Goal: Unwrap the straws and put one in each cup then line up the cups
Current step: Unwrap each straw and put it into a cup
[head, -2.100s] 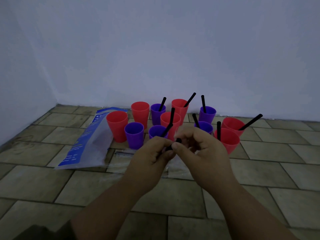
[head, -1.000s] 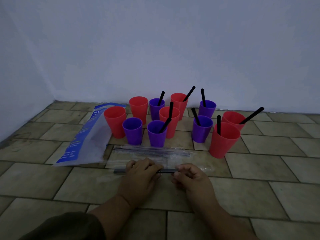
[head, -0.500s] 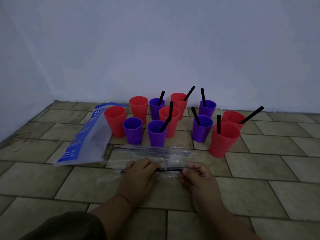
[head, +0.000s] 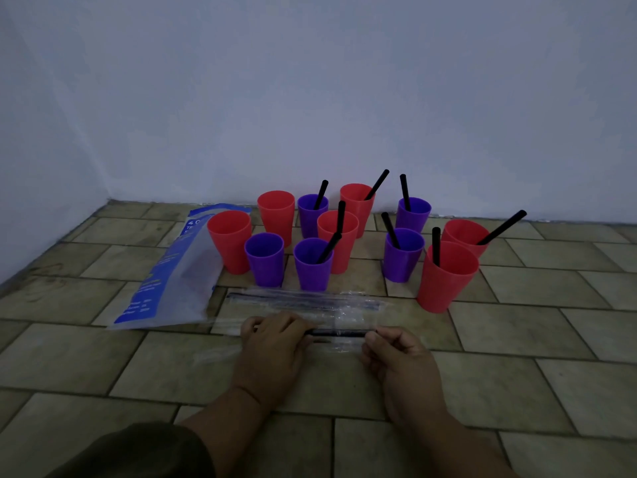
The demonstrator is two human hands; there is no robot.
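Several red and purple cups stand on the tiled floor near the wall; most hold a black straw. A red cup (head: 229,240), another red cup (head: 276,212) and a purple cup (head: 264,258) at the left hold none. Low over the floor, a wrapped black straw (head: 336,333) stretches between my hands. My left hand (head: 274,343) grips its left part and my right hand (head: 396,353) pinches its right end. More wrapped straws (head: 306,300) lie just beyond.
A blue and clear plastic bag (head: 172,281) lies flat on the left by the cups. A loose clear wrapper (head: 220,355) lies left of my left hand. The white wall runs behind the cups, with a corner at the far left.
My hands came down from in front of the cups to the floor and took hold of a wrapped straw. Since then my right hand has slid rightward along it.
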